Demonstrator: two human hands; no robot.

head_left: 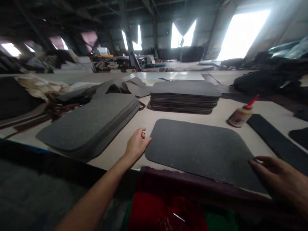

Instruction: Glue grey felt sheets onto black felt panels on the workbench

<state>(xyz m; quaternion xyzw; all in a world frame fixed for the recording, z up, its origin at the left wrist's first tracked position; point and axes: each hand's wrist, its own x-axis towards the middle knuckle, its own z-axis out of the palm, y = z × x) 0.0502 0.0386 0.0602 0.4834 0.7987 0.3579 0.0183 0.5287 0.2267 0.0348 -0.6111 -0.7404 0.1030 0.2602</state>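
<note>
A dark grey sheet [199, 150] with rounded corners lies flat in front of me, along the near edge of the table. My left hand [138, 142] is at its left edge, the thumb against the rim and the fingers loosely curled, apart from the thumb. At the right edge, my right hand [276, 171] has thumb and forefinger closed on the sheet's border; its other fingers are partly hidden in shadow. Left of my left hand lies a fanned stack of similar grey sheets [89, 122]. Behind the single sheet is a neater stack [185, 96].
A bottle with a red nozzle [240, 114] leans on the right, beside a dark strip [276, 138]. Loose grey pieces [122, 86] lie behind the stacks. Dark material [264, 78] is heaped at far right. The table's front edge [113, 165] runs below my hands.
</note>
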